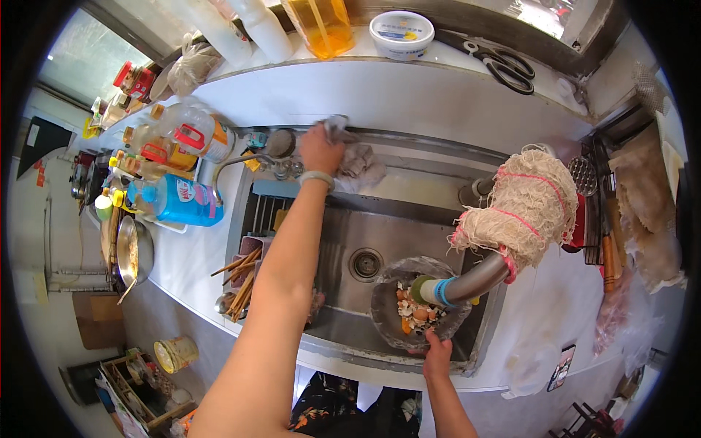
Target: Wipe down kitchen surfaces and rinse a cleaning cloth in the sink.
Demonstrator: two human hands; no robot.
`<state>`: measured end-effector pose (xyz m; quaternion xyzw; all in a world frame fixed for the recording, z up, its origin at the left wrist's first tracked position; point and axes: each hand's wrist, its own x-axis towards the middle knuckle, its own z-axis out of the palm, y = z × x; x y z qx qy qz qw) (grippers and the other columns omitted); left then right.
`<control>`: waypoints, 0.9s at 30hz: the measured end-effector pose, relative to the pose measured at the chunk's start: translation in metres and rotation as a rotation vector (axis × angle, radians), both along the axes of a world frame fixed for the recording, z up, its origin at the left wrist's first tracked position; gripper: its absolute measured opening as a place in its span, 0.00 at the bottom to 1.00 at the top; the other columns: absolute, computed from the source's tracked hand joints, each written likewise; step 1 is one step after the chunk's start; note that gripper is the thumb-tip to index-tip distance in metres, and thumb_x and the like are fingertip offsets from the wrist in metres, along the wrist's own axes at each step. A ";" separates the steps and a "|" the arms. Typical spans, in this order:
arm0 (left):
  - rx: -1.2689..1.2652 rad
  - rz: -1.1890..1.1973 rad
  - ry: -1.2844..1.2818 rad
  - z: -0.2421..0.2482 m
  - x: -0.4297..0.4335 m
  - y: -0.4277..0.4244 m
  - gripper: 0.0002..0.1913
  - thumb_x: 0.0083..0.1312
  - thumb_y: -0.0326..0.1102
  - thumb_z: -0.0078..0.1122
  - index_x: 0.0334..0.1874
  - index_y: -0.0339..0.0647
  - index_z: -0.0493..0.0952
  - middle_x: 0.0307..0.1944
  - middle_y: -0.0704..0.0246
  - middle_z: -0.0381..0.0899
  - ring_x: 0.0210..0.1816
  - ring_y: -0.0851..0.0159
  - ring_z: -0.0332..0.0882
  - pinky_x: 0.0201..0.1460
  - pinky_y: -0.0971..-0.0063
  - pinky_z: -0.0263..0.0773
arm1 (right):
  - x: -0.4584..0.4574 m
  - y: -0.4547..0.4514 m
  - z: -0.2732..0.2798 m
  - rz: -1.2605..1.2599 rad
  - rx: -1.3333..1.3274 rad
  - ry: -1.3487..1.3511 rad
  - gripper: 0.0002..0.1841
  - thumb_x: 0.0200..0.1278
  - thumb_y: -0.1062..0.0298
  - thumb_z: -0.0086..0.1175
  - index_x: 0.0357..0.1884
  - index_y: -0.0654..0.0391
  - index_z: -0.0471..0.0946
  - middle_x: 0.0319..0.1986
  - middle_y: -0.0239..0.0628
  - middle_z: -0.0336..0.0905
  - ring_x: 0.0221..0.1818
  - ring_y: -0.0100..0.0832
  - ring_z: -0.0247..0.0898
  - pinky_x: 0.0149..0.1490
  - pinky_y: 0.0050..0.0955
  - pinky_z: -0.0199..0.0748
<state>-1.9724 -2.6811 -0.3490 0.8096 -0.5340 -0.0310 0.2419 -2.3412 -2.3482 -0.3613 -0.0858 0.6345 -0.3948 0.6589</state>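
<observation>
My left hand (322, 150), with a bangle at its wrist, is closed on a grey cloth (361, 164) at the ledge behind the steel sink (345, 241). Part of that cloth lies crumpled on the ledge to the hand's right. At the sink's front right, my right hand (437, 356) grips the near rim of a strainer bowl lined with clear plastic (386, 306). Eggshells (420, 313) and other food scraps lie inside it. A faucet (482, 279), wrapped in a fibrous cloth (526, 202), reaches over the bowl and hides part of it.
Chopsticks (243, 284) stand in a holder at the sink's left. Farther left are a blue jug (191, 200), oil bottles and a metal bowl (143, 249). Black-handled scissors (509, 68) and a white tub (401, 35) occupy the sill. A phone (562, 368) lies at the counter's right edge.
</observation>
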 end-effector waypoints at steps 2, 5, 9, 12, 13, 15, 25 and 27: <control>-0.172 -0.239 0.141 -0.019 0.006 0.022 0.24 0.48 0.39 0.68 0.47 0.36 0.77 0.44 0.54 0.79 0.49 0.47 0.75 0.54 0.57 0.71 | 0.007 0.000 0.004 -0.015 0.002 -0.024 0.15 0.63 0.70 0.53 0.51 0.61 0.70 0.43 0.38 0.76 0.39 0.35 0.78 0.28 0.41 0.83; 0.006 -0.525 0.866 -0.006 -0.067 0.080 0.22 0.47 0.31 0.67 0.48 0.38 0.78 0.43 0.60 0.81 0.46 0.59 0.78 0.52 0.68 0.72 | -0.017 0.001 0.001 -0.055 0.031 -0.001 0.16 0.63 0.70 0.52 0.52 0.60 0.69 0.45 0.38 0.76 0.40 0.36 0.78 0.28 0.41 0.83; -0.028 -0.747 0.921 0.024 -0.074 0.127 0.16 0.49 0.22 0.61 0.43 0.39 0.79 0.45 0.66 0.82 0.49 0.66 0.78 0.57 0.72 0.70 | -0.023 -0.005 0.021 -0.055 -0.013 -0.003 0.16 0.62 0.71 0.52 0.53 0.60 0.69 0.45 0.38 0.76 0.42 0.36 0.78 0.28 0.41 0.82; -0.278 -0.451 0.816 0.023 -0.039 0.111 0.19 0.48 0.21 0.60 0.46 0.37 0.79 0.45 0.64 0.82 0.50 0.63 0.78 0.55 0.73 0.71 | -0.021 -0.009 0.033 -0.073 -0.039 0.013 0.16 0.63 0.70 0.52 0.52 0.60 0.70 0.44 0.37 0.77 0.42 0.36 0.78 0.27 0.40 0.81; -0.360 -0.334 0.769 0.020 -0.030 0.096 0.20 0.49 0.22 0.60 0.47 0.36 0.78 0.47 0.61 0.81 0.52 0.60 0.78 0.56 0.71 0.71 | -0.027 -0.008 0.032 -0.063 -0.054 0.009 0.16 0.63 0.70 0.52 0.53 0.60 0.70 0.45 0.37 0.76 0.43 0.36 0.78 0.28 0.42 0.82; -0.420 -0.133 0.343 0.007 -0.007 0.072 0.23 0.49 0.26 0.60 0.51 0.36 0.76 0.55 0.56 0.77 0.60 0.53 0.72 0.64 0.62 0.65 | -0.030 -0.005 0.036 -0.053 -0.066 0.007 0.17 0.63 0.69 0.53 0.53 0.60 0.71 0.46 0.38 0.76 0.43 0.37 0.78 0.29 0.43 0.84; -0.394 -0.468 0.173 -0.035 -0.126 0.077 0.18 0.47 0.24 0.58 0.43 0.40 0.76 0.55 0.60 0.76 0.63 0.50 0.67 0.65 0.51 0.61 | -0.032 0.010 0.033 -0.159 -0.013 0.049 0.20 0.61 0.68 0.56 0.54 0.58 0.68 0.44 0.39 0.76 0.42 0.39 0.78 0.28 0.43 0.81; -0.330 -0.647 0.240 -0.024 -0.114 0.081 0.16 0.45 0.22 0.59 0.39 0.42 0.76 0.53 0.60 0.78 0.62 0.52 0.70 0.64 0.56 0.63 | -0.033 0.013 0.032 -0.139 -0.006 0.055 0.20 0.61 0.68 0.56 0.54 0.58 0.68 0.44 0.39 0.76 0.41 0.39 0.78 0.28 0.43 0.81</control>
